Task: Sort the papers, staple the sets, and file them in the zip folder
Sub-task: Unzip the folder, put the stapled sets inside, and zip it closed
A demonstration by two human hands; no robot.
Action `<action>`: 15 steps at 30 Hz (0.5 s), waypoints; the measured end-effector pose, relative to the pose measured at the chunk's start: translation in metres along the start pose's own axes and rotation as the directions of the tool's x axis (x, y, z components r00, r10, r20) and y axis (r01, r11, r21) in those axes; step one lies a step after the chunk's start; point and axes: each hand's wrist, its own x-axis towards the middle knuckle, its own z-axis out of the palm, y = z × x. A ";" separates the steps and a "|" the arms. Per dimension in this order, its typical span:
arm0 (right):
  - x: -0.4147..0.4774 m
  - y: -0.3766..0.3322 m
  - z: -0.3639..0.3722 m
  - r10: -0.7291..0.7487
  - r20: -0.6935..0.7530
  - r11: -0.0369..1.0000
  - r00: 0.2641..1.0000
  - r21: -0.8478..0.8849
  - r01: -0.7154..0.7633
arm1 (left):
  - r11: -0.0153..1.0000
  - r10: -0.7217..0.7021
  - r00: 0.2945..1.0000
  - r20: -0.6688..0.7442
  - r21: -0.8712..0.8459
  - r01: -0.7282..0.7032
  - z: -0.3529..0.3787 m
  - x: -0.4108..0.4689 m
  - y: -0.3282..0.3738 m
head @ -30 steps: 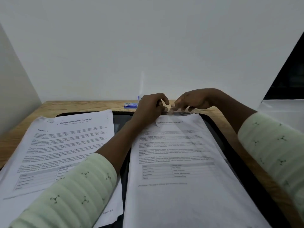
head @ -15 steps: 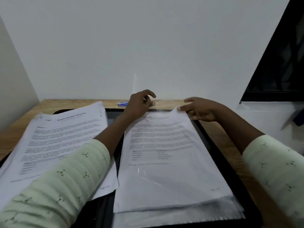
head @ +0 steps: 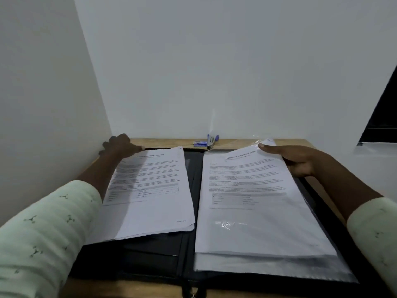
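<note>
A black zip folder [head: 191,237] lies open on the wooden table. On its left half rests a left paper set [head: 150,190] headed as a transcript. Over the right half lies a right paper set [head: 253,201] in a clear plastic sleeve. My left hand [head: 120,147] is at the far top corner of the left set, thumb along its top edge and fingers curled behind. My right hand [head: 300,160] pinches the top right corner of the right set, thumb on top and fingers underneath, lifting that corner slightly.
A blue stapler [head: 211,140] and a small blue staple box [head: 199,143] sit at the table's back edge against the white wall. Another wall closes in the left side. A dark window [head: 380,117] is at the right. Bare table [head: 318,186] shows beside the folder.
My left hand has left the top of the right set and crossed to the far corner of the left set. My right hand slid to the right set's top right corner.
</note>
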 end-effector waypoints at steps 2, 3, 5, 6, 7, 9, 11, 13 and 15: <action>-0.008 -0.003 0.002 0.006 -0.008 1.000 1.000 -0.022 -0.006 | 0.998 -0.056 0.998 -0.014 -0.020 0.056 -0.004 -0.003 -0.012; -0.011 -0.004 0.002 0.004 -0.022 1.000 1.000 -0.026 -0.005 | 0.998 -0.060 0.998 -0.003 -0.035 0.060 -0.005 -0.004 -0.016; -0.017 -0.008 0.005 -0.006 -0.040 0.999 0.999 -0.032 0.005 | 0.995 -0.058 0.998 0.032 -0.074 0.061 -0.006 -0.006 -0.023; -0.020 -0.011 0.007 -0.008 -0.037 0.999 0.999 -0.031 0.007 | 0.992 -0.069 0.997 0.038 -0.105 0.072 -0.006 -0.006 -0.024; -0.023 -0.013 0.010 -0.010 -0.028 0.999 1.000 -0.040 0.009 | 0.984 -0.083 0.996 0.036 -0.155 0.088 -0.007 -0.008 -0.026; -0.027 -0.019 0.015 -0.011 0.000 0.999 1.000 -0.053 0.011 | 0.966 -0.107 0.994 0.034 -0.233 0.112 -0.008 -0.008 -0.028; -0.032 -0.025 0.020 -0.015 0.025 0.998 1.000 -0.058 0.016 | 0.939 -0.110 0.990 0.090 -0.317 0.133 -0.009 -0.010 -0.028; -0.036 -0.031 0.026 -0.025 0.042 0.999 0.999 -0.041 0.026 | 0.911 -0.087 0.987 0.135 -0.389 0.133 -0.011 -0.013 -0.028; -0.039 -0.036 0.032 -0.036 0.071 0.999 0.997 -0.012 0.037 | 0.910 -0.031 0.992 0.121 -0.408 0.078 -0.015 -0.022 -0.025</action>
